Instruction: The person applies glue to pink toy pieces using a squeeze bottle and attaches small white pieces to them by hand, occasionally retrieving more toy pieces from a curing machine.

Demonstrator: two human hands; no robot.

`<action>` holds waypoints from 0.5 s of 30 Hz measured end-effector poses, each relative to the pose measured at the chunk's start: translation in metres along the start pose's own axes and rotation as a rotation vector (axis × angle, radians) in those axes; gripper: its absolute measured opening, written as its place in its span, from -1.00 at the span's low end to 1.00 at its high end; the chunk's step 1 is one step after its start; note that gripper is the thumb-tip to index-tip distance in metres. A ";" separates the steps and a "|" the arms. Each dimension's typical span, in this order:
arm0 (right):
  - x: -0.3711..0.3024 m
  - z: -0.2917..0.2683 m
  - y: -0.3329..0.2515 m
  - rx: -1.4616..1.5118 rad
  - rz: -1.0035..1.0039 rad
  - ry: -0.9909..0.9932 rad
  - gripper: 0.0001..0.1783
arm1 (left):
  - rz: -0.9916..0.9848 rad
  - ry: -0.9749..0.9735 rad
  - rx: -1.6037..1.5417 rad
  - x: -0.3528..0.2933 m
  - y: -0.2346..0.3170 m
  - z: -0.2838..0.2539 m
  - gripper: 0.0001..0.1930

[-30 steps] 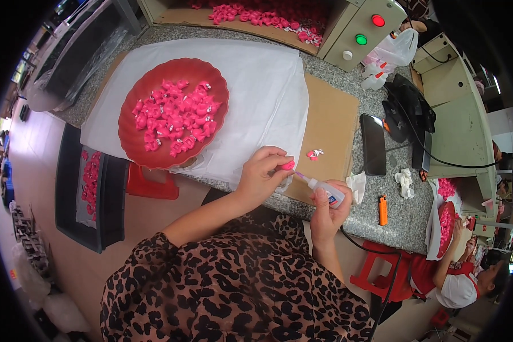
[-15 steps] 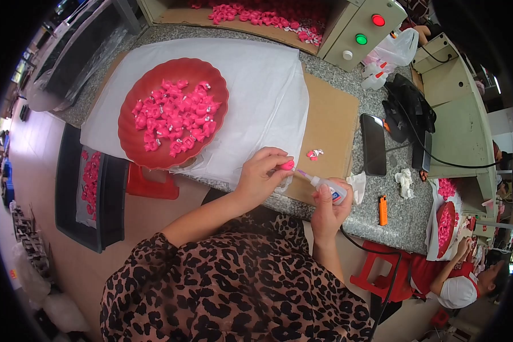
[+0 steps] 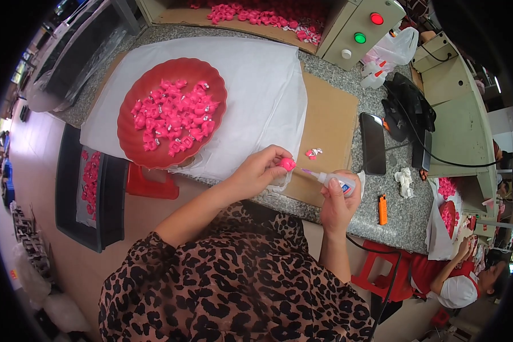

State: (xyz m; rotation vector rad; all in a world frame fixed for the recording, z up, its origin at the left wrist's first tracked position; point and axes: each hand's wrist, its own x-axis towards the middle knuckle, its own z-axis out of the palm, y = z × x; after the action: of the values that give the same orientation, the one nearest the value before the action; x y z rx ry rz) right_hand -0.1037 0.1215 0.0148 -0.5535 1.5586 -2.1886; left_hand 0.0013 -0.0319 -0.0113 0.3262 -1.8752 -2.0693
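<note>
Between the fingertips of my left hand (image 3: 262, 169) is a small pink plastic figure part (image 3: 287, 164), held over the front edge of the white sheet. My right hand (image 3: 338, 205) is wrapped round a small clear glue bottle (image 3: 341, 184), tilted so that its thin purple-tipped nozzle points toward the pink part, a short gap away. Another small pink-and-white piece (image 3: 313, 153) lies on the cardboard (image 3: 328, 122) just beyond the bottle. Further left, a scalloped red plate (image 3: 132, 94) holds a heap of similar pink pieces.
A phone (image 3: 373, 145), an orange lighter (image 3: 382, 210) and crumpled tissue (image 3: 404, 182) lie on the granite top at right. Behind stands a machine box with coloured buttons (image 3: 359, 38). A dark bin (image 3: 66, 188) with pink pieces is at lower left. A co-worker (image 3: 459, 282) sits at far right.
The glue bottle in my right hand has moved right, away from the pink part, opening a wider gap. My left hand has shifted slightly and more of the pink part shows.
</note>
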 end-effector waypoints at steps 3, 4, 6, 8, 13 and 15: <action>0.003 0.000 -0.002 -0.079 -0.017 -0.053 -0.78 | -0.006 -0.073 0.046 0.000 0.005 -0.002 -0.78; 0.003 0.000 -0.002 -0.103 -0.022 -0.065 -0.78 | 0.029 -0.084 0.099 0.000 0.006 -0.002 -0.79; 0.004 0.000 -0.002 -0.127 -0.026 -0.078 -0.78 | 0.018 -0.092 0.128 0.000 0.007 -0.003 -0.79; 0.005 -0.001 -0.002 -0.150 -0.023 -0.105 -0.78 | 0.007 -0.099 0.157 0.000 0.008 -0.003 -0.78; 0.007 -0.002 -0.001 -0.170 -0.009 -0.103 -0.77 | 0.021 -0.097 0.167 0.000 0.007 -0.003 -0.78; 0.007 -0.001 -0.002 -0.184 -0.002 -0.105 -0.78 | 0.027 -0.093 0.179 0.000 0.007 -0.003 -0.79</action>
State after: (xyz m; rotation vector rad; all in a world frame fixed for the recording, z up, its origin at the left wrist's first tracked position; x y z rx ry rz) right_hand -0.1108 0.1190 0.0165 -0.7136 1.7134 -1.9947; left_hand 0.0028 -0.0355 -0.0046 0.2490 -2.1139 -1.9339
